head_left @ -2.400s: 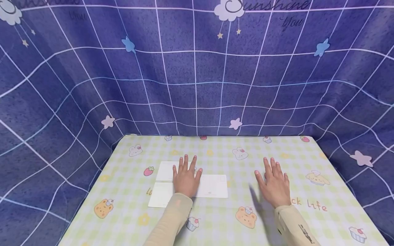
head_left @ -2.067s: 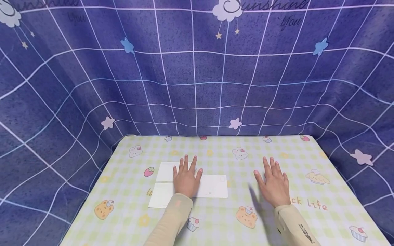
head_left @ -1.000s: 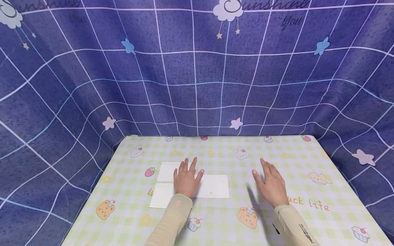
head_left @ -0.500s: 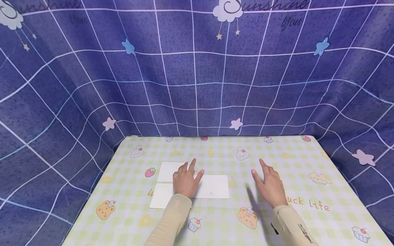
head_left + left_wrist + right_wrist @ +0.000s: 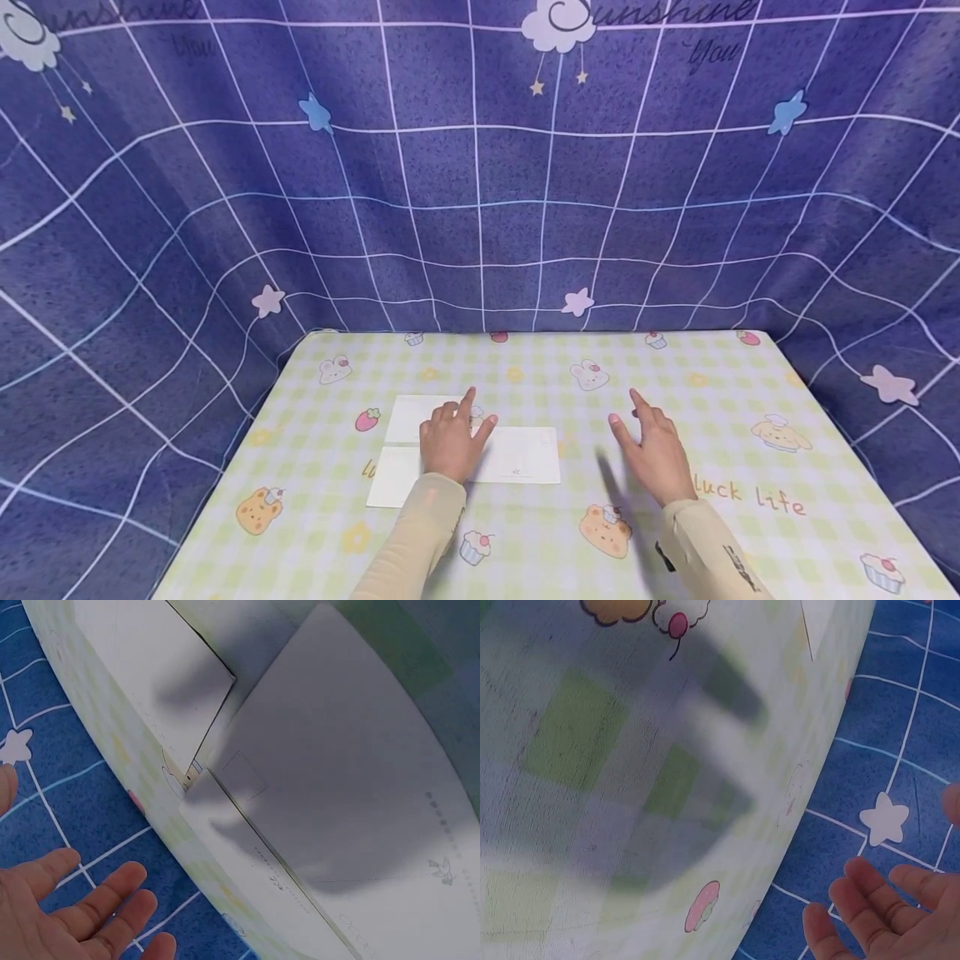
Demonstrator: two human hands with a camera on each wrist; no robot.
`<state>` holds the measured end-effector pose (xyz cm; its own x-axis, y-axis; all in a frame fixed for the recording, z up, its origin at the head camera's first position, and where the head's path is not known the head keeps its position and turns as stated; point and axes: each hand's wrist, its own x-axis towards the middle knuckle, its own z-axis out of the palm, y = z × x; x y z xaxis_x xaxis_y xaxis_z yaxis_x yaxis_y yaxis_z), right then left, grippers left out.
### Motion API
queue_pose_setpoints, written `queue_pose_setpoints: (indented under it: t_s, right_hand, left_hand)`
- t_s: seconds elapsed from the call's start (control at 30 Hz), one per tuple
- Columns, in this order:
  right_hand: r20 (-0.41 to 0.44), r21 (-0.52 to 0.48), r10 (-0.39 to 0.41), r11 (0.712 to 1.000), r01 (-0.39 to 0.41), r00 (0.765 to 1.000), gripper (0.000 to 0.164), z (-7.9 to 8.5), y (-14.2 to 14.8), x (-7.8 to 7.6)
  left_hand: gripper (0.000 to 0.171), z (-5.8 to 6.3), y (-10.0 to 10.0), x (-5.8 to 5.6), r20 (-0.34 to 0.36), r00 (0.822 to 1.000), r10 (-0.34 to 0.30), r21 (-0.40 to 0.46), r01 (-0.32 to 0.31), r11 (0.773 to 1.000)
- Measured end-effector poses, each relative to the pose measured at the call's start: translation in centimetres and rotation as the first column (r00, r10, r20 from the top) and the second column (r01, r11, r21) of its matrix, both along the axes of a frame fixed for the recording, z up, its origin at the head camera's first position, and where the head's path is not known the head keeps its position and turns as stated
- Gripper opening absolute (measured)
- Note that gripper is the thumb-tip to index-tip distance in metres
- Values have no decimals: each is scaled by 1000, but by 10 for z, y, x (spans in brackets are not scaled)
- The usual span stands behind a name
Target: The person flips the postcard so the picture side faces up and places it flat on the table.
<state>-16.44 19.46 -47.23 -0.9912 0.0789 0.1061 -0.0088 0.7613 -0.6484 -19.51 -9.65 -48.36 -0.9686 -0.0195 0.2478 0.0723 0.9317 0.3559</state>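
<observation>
Loosely grouped, three white cards lie flat on the table [image 5: 540,542], left of its middle and well in from its left edge. Two are stacked toward the far edge, the far card [image 5: 416,417] just beyond the near card [image 5: 393,477] with a narrow gap between them. The right card [image 5: 521,455] sits to their right, and its faint print includes a small box at the far right corner.

Over the meeting point of all three hangs the left hand [image 5: 452,440], grip released, index finger reaching toward the far edge and the others loosely bent. It hides part of each card in the head view; the left wrist view shows shadow across the near one.

Well apart, the right hand [image 5: 657,454] hovers over the table's right half, also released, its fingers relaxed and thumb spread. Near its wrist, the cloth [image 5: 300,450] reads "luck life" [image 5: 750,497]. Beige sleeves [image 5: 415,533] cover both forearms. Behind the far edge hangs a blue curtain [image 5: 442,171] with white grid lines and stars [image 5: 577,302].
</observation>
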Motion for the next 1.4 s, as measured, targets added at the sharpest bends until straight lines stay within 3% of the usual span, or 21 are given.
queue_pose_setpoints:
  t_s: [0.23, 0.6, 0.93, 1.4]
  right_hand:
    - [38, 1, 10, 1000, -10, 999, 70, 2, -5, -1]
    - [-33, 3, 2, 1000, -2, 999, 67, 1, -10, -1]
    - [-28, 3, 6, 1000, -6, 1000, 63, 2, -16, -4]
    - [-32, 4, 18, 1000, -18, 999, 61, -1, -21, -6]
  left_hand:
    - [62, -2, -1, 1, 0, 1000, 5, 9, -5, 1000]
    - [61, -3, -3, -1, -13, 1000, 12, 33, -12, 999]
    - [60, -6, -3, -1, -28, 1000, 10, 30, -9, 1000]
    - [60, -2, -2, 0, 33, 999, -7, 74, 4, 997]
